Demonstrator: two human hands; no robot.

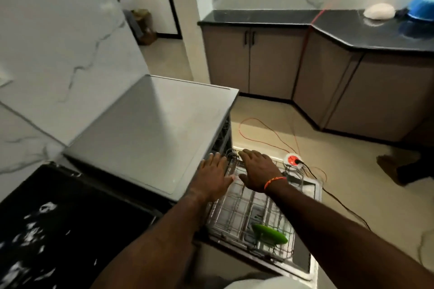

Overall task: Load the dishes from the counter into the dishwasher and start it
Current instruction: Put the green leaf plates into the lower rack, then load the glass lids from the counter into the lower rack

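Left hand: your left hand [215, 172] reaches forward with fingers straight and spread, palm down, at the front edge of the dishwasher top, holding nothing
Right hand: your right hand [257, 168] is stretched out flat over the far end of the rack, fingers straight, nothing held; an orange thread band [274, 182] sits on its wrist
Dishwasher: the dishwasher [150, 134] stands against the marble wall, its grey top bare, its door [303, 263] dropped open toward you
Rack: the wire rack [237, 213] is pulled out over the open door
Dish: a green dish [270, 233] lies tilted in the near end of the rack, well apart from both hands
Counter: a dark counter [352, 30] runs along the far wall; a white lump [379, 10] and a blue bowl [422, 6] rest near its right end
Floor: a white and red socket block [293, 159] lies just beyond the rack with an orange cord [258, 138] looping from it
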